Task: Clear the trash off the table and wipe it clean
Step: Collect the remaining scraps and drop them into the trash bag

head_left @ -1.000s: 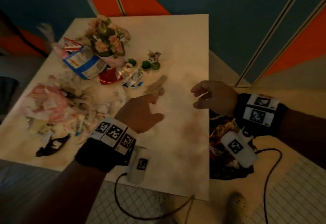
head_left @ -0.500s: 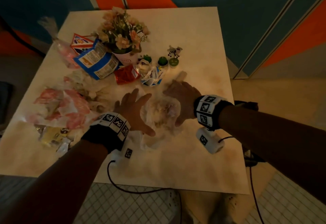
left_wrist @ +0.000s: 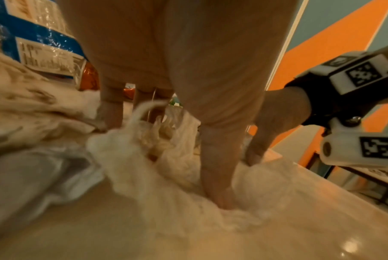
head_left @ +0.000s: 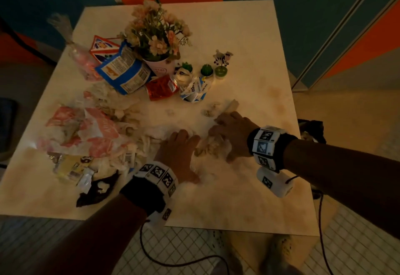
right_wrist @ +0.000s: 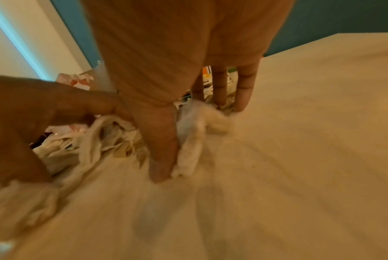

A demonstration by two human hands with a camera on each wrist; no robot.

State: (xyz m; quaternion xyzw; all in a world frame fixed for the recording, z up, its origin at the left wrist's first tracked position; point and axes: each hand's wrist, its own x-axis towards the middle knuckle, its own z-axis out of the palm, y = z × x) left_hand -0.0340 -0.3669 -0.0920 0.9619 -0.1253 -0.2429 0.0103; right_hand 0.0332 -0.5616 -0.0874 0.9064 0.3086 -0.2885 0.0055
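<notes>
Head view, left to right: pink-and-white wrappers (head_left: 86, 129) and a black scrap (head_left: 95, 190) at frame left; blue snack bag (head_left: 123, 73) and flower pot (head_left: 158, 41) at upper centre; red packet (head_left: 161, 87) just right of the bag. All lie on the table (head_left: 249, 47).

Left hand (head_left: 178, 151) sits at lower centre, palm down on crumpled white tissue (head_left: 211, 147); right hand (head_left: 232, 131) just right of it, on the same wad.

Left wrist view adds what the head view hides: left fingers (left_wrist: 219, 158) point down, straight, tips pressed into the tissue (left_wrist: 188, 158), not curled round it. Right wrist view: right thumb (right_wrist: 161, 146) and straight fingers bracket a tissue clump (right_wrist: 195, 133); picture blurred, so a true pinch cannot be told.

Versus half a second ago: both hands are lower and closer together, the tissue bunched between them rather than spread. One second ago the right hand was off the table edge.
</notes>
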